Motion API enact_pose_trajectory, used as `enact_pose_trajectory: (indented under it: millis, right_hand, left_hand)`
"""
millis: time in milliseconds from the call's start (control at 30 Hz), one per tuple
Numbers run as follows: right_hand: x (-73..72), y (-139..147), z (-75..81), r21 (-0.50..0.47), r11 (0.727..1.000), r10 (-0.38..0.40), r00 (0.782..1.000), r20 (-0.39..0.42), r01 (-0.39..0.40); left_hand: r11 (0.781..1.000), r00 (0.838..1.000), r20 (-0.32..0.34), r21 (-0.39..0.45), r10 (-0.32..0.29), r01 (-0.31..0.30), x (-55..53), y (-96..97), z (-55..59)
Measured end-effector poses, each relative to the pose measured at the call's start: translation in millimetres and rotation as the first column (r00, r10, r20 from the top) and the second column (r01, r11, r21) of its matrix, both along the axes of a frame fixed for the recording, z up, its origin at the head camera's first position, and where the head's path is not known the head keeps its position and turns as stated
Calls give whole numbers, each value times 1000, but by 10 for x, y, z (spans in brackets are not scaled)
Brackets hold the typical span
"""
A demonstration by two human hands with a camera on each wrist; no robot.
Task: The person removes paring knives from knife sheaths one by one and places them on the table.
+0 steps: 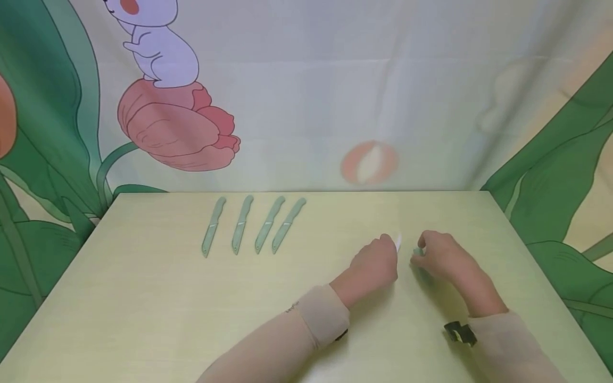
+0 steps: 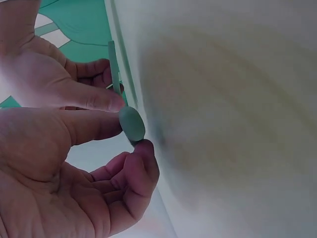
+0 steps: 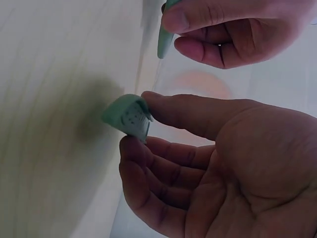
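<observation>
My left hand [image 1: 374,264] pinches a knife by its pale green handle [image 2: 132,124] between thumb and fingers. A white blade [image 1: 398,242] sticks up past that hand in the head view, where the handle is hidden. Just to the right, my right hand [image 1: 442,256] pinches a green knife sheath [image 3: 128,115] between thumb and fingertips. Its near end in the right wrist view has a pale face with dark specks. A gap separates the sheath from the knife, and both are held above the table.
Several green sheathed knives [image 1: 240,226] lie in a slanting row on the left of the pale wooden table [image 1: 158,308], handles toward the back. Behind the table hangs a printed cloth [image 1: 297,96] with a rabbit, flowers and leaves.
</observation>
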State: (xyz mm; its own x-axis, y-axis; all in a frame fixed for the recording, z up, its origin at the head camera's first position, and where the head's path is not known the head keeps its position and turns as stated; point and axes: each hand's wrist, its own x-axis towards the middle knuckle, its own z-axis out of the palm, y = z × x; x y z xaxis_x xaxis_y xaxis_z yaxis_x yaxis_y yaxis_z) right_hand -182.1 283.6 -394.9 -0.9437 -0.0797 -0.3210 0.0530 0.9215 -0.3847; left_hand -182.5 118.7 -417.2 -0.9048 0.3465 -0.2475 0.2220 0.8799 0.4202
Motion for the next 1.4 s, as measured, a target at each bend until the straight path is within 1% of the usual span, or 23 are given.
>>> enact_pose_trajectory:
  millis: [167,400,533,600,733,867,967,1100,1333,1400]
  right_hand:
    - [-6,-39,-36,3,1000,-25,1000,17,25]
    - [2,-74,-44,19,1000,-5,1000,18,5]
    - [-5,-75,-40,27,1000,-2,1000,28,1]
    - [-12,-70,-46,33,999,5,1000,28,-6]
    - [-17,-56,-52,36,999,12,999,30,-14]
    - [-9,-45,-52,31,999,11,999,35,-12]
    - [0,-36,-54,27,1000,10,999,35,-11]
    - [7,-24,-66,28,1000,9,999,33,-10]
    - [21,-30,-82,32,999,-11,999,53,10]
    - [23,-33,-86,31,999,-14,998,56,13]
  left_hand:
    - [999,999,-19,5,-37,37,37,50,-23]
    - [997,994,-79,-27,-81,79,78,105,-3]
    - [996,991,-98,-10,-92,92,94,124,4]
    - [996,991,-103,-5,-88,88,99,143,-3]
    - [999,995,-80,6,-52,53,106,200,-15]
    - [999,997,-63,-7,-43,43,118,252,-15]
    - [999,997,-64,-26,-47,45,131,276,0]
    - [999,998,-50,-35,-35,33,143,299,8]
    - [1000,999,-34,-30,6,-7,149,332,-13]
    - [999,1000,-31,-38,5,-6,154,342,-15]
